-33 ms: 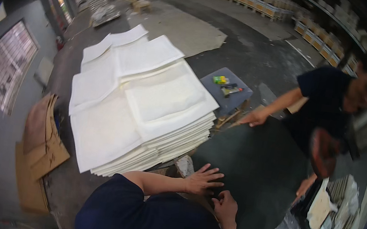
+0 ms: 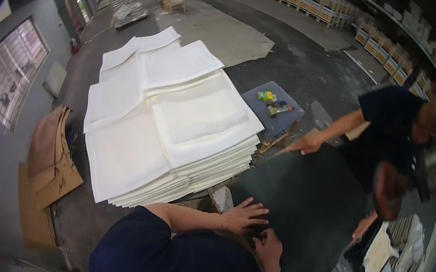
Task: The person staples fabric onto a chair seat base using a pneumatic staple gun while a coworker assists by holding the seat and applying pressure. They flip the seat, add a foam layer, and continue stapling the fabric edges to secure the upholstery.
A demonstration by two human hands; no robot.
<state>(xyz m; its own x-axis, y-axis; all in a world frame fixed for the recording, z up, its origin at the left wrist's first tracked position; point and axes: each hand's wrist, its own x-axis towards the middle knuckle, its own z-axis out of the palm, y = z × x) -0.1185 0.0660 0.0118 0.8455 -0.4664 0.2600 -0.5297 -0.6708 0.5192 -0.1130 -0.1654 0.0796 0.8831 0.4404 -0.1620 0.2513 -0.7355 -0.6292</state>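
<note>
A large dark, near-black sheet (image 2: 308, 201) with a rounded outline lies in front of me. My left hand (image 2: 243, 217) rests on its left near part, palm down with fingers spread. Just right of it, my right hand (image 2: 269, 248) sits at the sheet's near side with its fingers curled in. Whatever those fingers may hold is hidden. Across from me, a co-worker's hand (image 2: 308, 143) is at the far left edge of the sheet, and that person's other hand (image 2: 363, 225) is at its right edge.
A tall stack of white padded sheets (image 2: 133, 158) stands to my left. Behind the dark sheet is a grey-blue stool (image 2: 267, 90) with small items. Cardboard (image 2: 62, 187) leans by the left wall. Plastic-wrapped material (image 2: 405, 251) lies at right, near a blurred red object (image 2: 388, 192).
The whole view has shifted slightly, so the surroundings appear a little farther right. Both my hands keep their places on the dark sheet.
</note>
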